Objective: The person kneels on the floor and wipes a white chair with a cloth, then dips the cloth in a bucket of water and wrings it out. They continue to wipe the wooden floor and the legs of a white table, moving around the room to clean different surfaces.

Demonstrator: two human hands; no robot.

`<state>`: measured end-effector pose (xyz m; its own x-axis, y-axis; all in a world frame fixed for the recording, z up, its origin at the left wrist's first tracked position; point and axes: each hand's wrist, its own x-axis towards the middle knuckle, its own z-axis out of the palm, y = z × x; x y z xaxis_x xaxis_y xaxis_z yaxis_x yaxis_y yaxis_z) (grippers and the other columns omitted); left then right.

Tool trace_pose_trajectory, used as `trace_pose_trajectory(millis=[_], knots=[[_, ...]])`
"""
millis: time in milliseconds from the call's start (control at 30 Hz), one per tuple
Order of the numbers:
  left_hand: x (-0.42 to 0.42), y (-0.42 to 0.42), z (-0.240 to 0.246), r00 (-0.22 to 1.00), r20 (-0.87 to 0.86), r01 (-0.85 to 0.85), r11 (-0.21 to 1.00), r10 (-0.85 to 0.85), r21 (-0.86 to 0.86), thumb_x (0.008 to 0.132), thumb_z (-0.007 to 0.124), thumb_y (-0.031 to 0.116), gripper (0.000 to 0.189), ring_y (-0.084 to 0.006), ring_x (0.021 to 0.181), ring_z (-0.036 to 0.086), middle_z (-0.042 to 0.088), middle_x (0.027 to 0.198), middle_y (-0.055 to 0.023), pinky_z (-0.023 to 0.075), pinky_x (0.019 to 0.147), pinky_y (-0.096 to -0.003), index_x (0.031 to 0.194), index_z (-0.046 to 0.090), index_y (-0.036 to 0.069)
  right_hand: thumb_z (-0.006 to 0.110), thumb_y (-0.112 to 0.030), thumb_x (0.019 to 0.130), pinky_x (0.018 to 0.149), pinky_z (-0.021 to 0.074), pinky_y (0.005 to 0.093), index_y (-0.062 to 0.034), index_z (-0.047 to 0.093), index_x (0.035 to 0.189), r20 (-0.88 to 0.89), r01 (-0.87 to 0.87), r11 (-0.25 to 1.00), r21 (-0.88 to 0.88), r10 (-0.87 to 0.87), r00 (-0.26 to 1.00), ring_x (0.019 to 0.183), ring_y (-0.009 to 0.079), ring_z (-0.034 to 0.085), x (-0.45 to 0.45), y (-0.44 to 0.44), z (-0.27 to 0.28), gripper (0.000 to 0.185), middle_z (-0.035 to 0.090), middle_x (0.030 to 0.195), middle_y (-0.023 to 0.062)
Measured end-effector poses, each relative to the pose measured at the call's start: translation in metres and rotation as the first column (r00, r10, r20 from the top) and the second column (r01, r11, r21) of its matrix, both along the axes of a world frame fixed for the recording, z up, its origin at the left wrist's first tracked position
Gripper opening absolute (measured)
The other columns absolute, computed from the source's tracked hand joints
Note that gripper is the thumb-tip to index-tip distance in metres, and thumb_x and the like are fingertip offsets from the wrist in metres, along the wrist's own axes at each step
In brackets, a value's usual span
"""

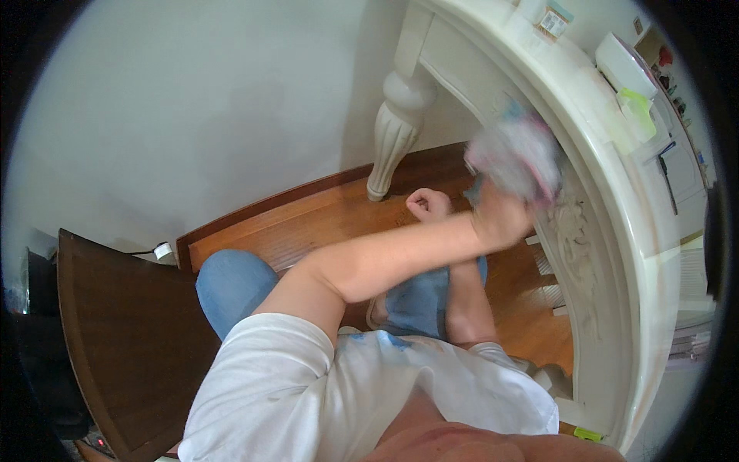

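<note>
My left arm reaches across my body to the right. A blurred white cloth (517, 153) with pink edges is bunched in my left hand (505, 216), against or very close to the carved apron (568, 231) of a cream-white table. My right hand (430, 203) is below the left forearm, its fingers curled in a loose fist, and nothing shows in it. A fluted, turned table leg (395, 133) stands ahead of that hand. My left forearm hides part of the right arm.
On the glossy tabletop (629, 231) are a white box-like object (626, 63), a light-green piece (638, 112), a labelled container (554, 22) and a dark pen-like item (668, 179). A dark brown wooden panel (127, 341) stands at left. A white plug (164, 252) sits near the wall's baseboard.
</note>
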<state>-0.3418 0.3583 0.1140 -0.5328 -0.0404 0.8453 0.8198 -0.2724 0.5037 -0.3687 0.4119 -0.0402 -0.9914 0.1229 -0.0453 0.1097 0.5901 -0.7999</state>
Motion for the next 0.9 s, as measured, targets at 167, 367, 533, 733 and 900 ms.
trace_pose_trajectory(millis=[167,367,533,733,900], knots=[[-0.017,-0.006,-0.014,0.878,-0.478,-0.107,0.981,0.018,-0.159,0.070,0.066,0.027,0.044,-0.0340,0.115,0.050,0.057,0.117,-0.0127,0.0369,0.101,-0.0488,0.112,0.061,0.013,0.066,-0.010,0.082,0.065,0.0472,0.0262,-0.0006,0.063,0.087,0.103,-0.074,0.997,0.018,0.072,0.992,0.071,0.0102,0.056,0.001,-0.003,-0.030,0.011,0.063,0.077,0.0039],[-0.126,-0.011,-0.016,0.816,-0.449,-0.453,0.885,0.364,-0.105,0.068,0.064,0.021,0.038,-0.0341,0.104,0.053,0.060,0.108,-0.0108,0.0414,0.092,-0.0481,0.105,0.062,0.013,0.065,-0.019,0.083,0.088,0.0461,0.0404,0.0013,0.060,0.109,-0.042,-0.068,0.958,0.278,0.083,0.996,0.101,0.0295,0.060,0.006,-0.009,-0.014,0.033,0.062,0.111,0.0197],[-0.188,-0.029,-0.042,0.936,0.028,-0.289,0.810,0.351,-0.510,0.086,0.053,0.019,0.020,-0.0407,0.097,0.054,0.059,0.100,-0.0208,0.0432,0.084,-0.0469,0.094,0.063,0.003,0.065,-0.015,0.081,0.071,0.0506,0.0340,0.0010,0.065,0.090,0.043,-0.126,0.990,0.059,0.123,0.991,0.077,0.0237,0.064,0.004,-0.013,0.012,0.018,0.066,0.083,0.0156],[-0.199,-0.098,-0.121,0.843,0.361,0.074,0.580,0.398,-0.811,0.086,0.058,0.027,0.027,-0.0384,0.091,0.060,0.063,0.100,-0.0231,0.0475,0.078,-0.0442,0.096,0.063,0.002,0.065,-0.016,0.084,0.070,0.0504,0.0307,-0.0012,0.065,0.091,-0.126,0.157,0.987,0.036,-0.151,0.980,0.074,0.0176,0.063,0.001,0.007,0.002,0.017,0.066,0.081,0.0103],[-0.131,-0.131,-0.156,0.904,0.426,0.375,0.496,-0.011,-0.783,0.073,0.069,0.020,0.032,-0.0303,0.090,0.063,0.066,0.095,-0.0176,0.0493,0.079,-0.0386,0.100,0.063,0.004,0.060,-0.025,0.092,0.070,0.0486,0.0248,-0.0054,0.060,0.111,-0.030,0.351,0.888,-0.298,-0.376,0.926,0.084,0.0112,0.060,-0.003,0.012,0.013,0.027,0.064,0.098,0.0040]])
